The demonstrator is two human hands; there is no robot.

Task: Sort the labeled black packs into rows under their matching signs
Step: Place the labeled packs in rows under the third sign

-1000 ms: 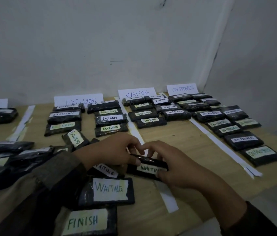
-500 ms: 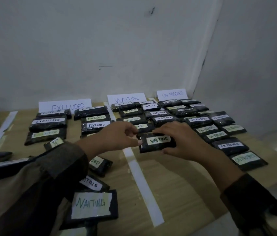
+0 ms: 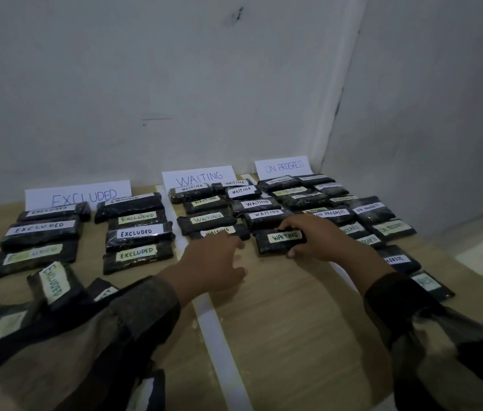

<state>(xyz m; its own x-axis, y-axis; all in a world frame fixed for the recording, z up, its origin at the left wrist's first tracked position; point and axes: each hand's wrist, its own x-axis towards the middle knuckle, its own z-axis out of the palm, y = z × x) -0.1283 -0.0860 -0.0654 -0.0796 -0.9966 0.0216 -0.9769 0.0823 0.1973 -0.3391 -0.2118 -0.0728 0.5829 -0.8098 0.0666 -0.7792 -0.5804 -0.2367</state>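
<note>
Now right hand [image 3: 315, 237] curled over WAITING pack [image 3: 269, 244], gripping it; left hand [image 3: 213, 264] loosely spread, holding nothing.

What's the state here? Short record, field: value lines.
signs: EXCLUDED sign, WAITING sign, ON PROGRESS sign, against the wall
right hand: grips WAITING pack at near end of the WAITING rows
left hand: open, holds nothing, just left of that pack
unsorted: tilted EXCLUDED pack near-left, beside other loose packs
divider: white tape strip on wooden table
</note>
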